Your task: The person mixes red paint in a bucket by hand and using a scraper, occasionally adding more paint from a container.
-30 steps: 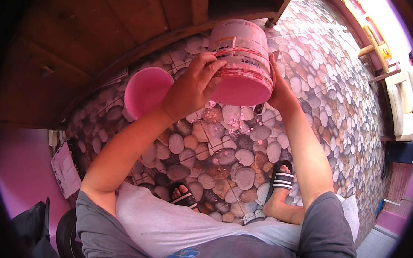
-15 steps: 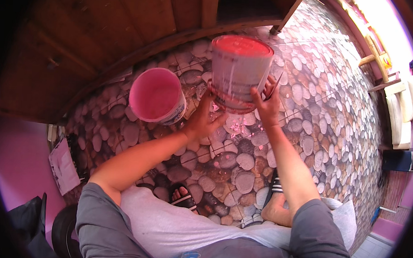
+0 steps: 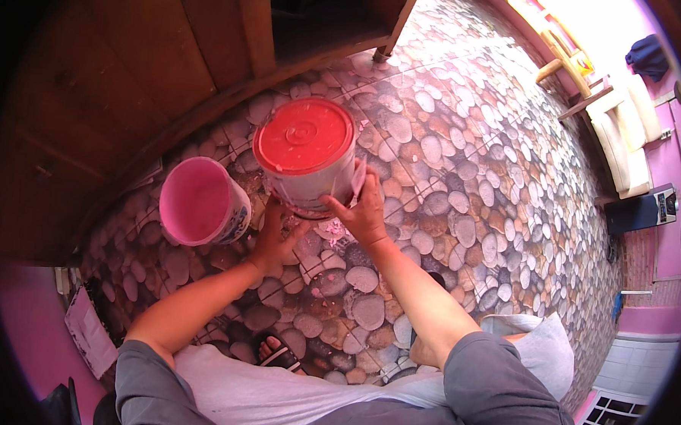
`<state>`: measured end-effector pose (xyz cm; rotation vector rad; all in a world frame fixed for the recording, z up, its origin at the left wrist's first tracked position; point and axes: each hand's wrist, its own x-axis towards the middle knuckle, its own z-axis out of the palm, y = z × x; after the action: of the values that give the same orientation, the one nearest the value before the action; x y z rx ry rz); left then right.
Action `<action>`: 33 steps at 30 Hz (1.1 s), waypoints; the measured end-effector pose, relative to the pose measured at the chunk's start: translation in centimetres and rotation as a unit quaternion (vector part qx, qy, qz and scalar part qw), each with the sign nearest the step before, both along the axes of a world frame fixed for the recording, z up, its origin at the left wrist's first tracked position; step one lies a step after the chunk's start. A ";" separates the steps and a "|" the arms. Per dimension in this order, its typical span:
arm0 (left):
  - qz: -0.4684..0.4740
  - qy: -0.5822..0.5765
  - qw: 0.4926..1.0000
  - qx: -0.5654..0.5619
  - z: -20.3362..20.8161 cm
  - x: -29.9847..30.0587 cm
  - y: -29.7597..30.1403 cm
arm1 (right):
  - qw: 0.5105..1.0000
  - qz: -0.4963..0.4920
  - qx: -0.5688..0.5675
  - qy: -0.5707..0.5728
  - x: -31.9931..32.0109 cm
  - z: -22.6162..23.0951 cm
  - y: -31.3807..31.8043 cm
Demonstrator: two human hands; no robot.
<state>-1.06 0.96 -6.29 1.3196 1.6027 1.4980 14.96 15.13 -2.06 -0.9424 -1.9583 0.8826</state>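
Note:
A whitish, paint-smeared bucket (image 3: 311, 185) is tilted in front of me between both hands. Its round red end (image 3: 303, 137) faces up, marked with concentric rings; whether that is a lid or the base I cannot tell. My left hand (image 3: 277, 240) grips the lower left edge, its fingers partly hidden. My right hand (image 3: 365, 213) holds the lower right side, thumb across the wall. Beside its fingers a thin, flat pinkish piece (image 3: 359, 177) stands against the bucket. To the left, a second bucket (image 3: 200, 202), pink inside, leans open toward me.
Pink flakes (image 3: 332, 231) lie on the pebble-patterned floor (image 3: 462, 210) below the held bucket. A dark wooden cabinet (image 3: 134, 74) borders the left and far side. Pale cushioned seating (image 3: 625, 141) and a dark box (image 3: 641, 210) stand at the right. My sandalled foot (image 3: 277, 350) is close by.
My view has shifted. The held bucket has come lower and tipped so more of its red end shows. Both hands remain on it.

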 end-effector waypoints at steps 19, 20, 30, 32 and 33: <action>0.028 -0.170 0.982 -0.083 0.0 -1.3 0.8 | 0.986 -0.017 -0.154 -0.059 -0.1 -0.3 -0.3; 0.021 -0.211 0.970 -0.120 -0.9 -1.0 0.5 | 0.995 -0.008 -0.094 -0.032 0.5 -2.8 -1.2; 0.014 -0.138 0.989 -0.055 4.6 -1.0 3.9 | 0.997 -0.074 0.011 0.028 -1.1 -0.5 0.2; 0.015 -0.142 0.989 -0.029 4.1 -1.0 3.8 | 0.996 -0.069 -0.010 0.062 -1.3 0.6 0.1; 0.021 -0.183 0.981 -0.055 3.0 -0.8 3.3 | 0.993 -0.063 -0.031 0.099 -1.3 0.9 0.1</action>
<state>-1.86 4.31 -3.26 0.8928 1.4555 1.5479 13.70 15.24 -1.16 -0.9648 -1.6934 0.9306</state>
